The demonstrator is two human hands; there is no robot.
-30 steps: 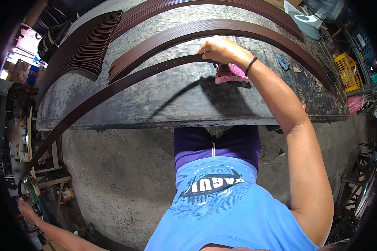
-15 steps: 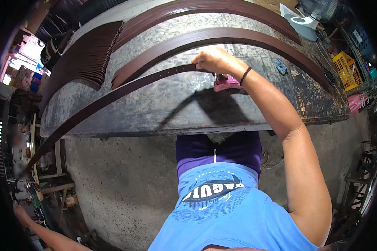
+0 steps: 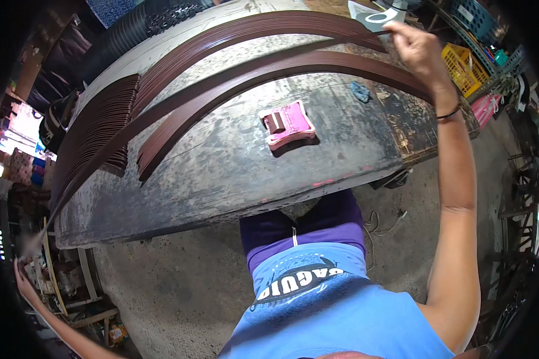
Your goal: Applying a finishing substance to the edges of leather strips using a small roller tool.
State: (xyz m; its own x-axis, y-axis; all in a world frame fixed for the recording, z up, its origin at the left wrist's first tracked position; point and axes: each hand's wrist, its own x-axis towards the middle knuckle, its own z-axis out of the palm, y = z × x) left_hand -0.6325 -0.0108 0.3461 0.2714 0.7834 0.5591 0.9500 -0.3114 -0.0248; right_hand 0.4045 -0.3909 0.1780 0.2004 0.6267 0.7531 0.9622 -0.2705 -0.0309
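Observation:
A long dark brown belt strap [image 3: 239,67] stretches diagonally above the table, from far right to the left rim. My right hand [image 3: 418,54] is raised at the far right, its thumb and fingers pinching one end. At the left rim my left hand [image 3: 25,284] grips toward the other end; its fingers are small, and a blurred patch hides part of the strap there. Beneath the held strap lie a fanned pile of brown straps [image 3: 96,119], a curved stack [image 3: 221,36] and a nearer curved stack [image 3: 269,69]. A pink block-like pad [image 3: 296,119] with a small brown piece on top sits mid-table.
The worn grey table [image 3: 209,179] has its front edge close to my body. A crumpled blue cloth [image 3: 360,92] lies toward its right side. Yellow crates [image 3: 464,69] stand beyond the right end. A pale cord [image 3: 374,230] trails over the concrete floor [image 3: 167,287].
My right hand has moved away and to the right with the strap end, uncovering the pink pad. My left hand has risen slightly, and the strap now crosses over the stacks.

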